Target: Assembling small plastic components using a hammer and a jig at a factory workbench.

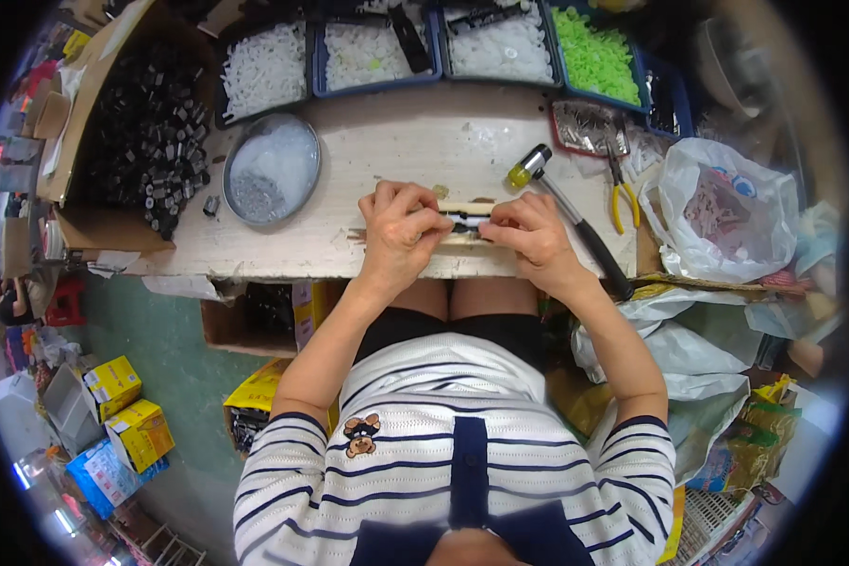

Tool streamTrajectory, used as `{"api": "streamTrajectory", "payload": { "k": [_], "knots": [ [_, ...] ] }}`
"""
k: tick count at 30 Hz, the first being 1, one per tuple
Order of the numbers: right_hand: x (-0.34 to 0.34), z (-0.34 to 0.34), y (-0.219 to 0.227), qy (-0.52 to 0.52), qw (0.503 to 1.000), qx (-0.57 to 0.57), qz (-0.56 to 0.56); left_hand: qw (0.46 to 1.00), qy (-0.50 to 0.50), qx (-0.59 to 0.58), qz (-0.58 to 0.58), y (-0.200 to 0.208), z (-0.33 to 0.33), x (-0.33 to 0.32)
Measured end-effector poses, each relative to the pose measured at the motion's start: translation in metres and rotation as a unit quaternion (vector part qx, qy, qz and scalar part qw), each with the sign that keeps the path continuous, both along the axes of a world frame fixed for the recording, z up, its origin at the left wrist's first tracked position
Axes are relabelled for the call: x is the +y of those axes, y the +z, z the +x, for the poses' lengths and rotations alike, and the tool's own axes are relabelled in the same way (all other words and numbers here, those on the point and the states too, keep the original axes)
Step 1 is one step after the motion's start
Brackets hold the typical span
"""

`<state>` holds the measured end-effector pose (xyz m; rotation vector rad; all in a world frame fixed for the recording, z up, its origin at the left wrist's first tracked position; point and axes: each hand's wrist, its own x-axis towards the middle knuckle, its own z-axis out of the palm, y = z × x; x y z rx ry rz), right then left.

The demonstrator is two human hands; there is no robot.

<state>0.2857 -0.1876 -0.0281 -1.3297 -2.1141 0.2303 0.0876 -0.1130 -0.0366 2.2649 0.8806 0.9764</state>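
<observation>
Close to the table's front edge, my left hand (401, 231) and my right hand (535, 241) face each other with fingertips pinched. Between them lies a small black part (464, 227) with a whitish piece on it, gripped from both ends. My fingers cover most of it, so its exact kind cannot be made out. A pale wooden strip (467, 208) runs just behind the part, level with my fingers. To the right of my right hand rests a hammer (580, 222) with a yellow-tipped head and black handle.
A round metal dish (310, 170) of small clear pieces stands left, beside a cardboard box (77, 123) of black parts. Bins of white pieces (266, 71) and green pieces (594, 57) line the back. Yellow-handled pliers (623, 198) and a plastic bag (670, 212) lie right.
</observation>
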Motion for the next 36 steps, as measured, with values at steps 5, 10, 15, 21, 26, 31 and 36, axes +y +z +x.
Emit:
{"api": "streamTrajectory", "payload": {
  "k": [5, 10, 15, 21, 26, 31, 36],
  "knots": [
    [0.021, 0.01, 0.018, 0.017, 0.987, 0.061, -0.149, 1.0, -0.003, 0.005, 0.01, -0.003, -0.005, -0.005],
    [0.079, 0.022, 0.031, -0.093, 0.995, -0.034, -0.025, 1.0, -0.009, -0.004, 0.02, -0.002, -0.003, -0.003],
    [0.159, 0.062, 0.033, -0.179, 0.962, -0.174, 0.111, 0.999, -0.012, -0.004, 0.029, 0.0, -0.003, -0.001],
    [0.196, 0.085, 0.033, -0.247, 0.935, -0.219, 0.131, 0.999, -0.024, 0.0, 0.022, 0.001, 0.002, 0.0],
    [0.196, 0.082, 0.023, -0.227, 0.938, -0.238, 0.111, 1.0, -0.011, 0.002, 0.018, 0.001, -0.003, -0.003],
    [0.189, 0.127, 0.034, -0.303, 0.91, -0.256, 0.121, 1.0, -0.016, 0.003, 0.019, 0.004, -0.003, -0.002],
    [0.18, 0.194, 0.048, -0.402, 0.796, -0.436, 0.123, 1.0, -0.018, 0.009, 0.015, 0.004, -0.004, -0.005]
  ]
}}
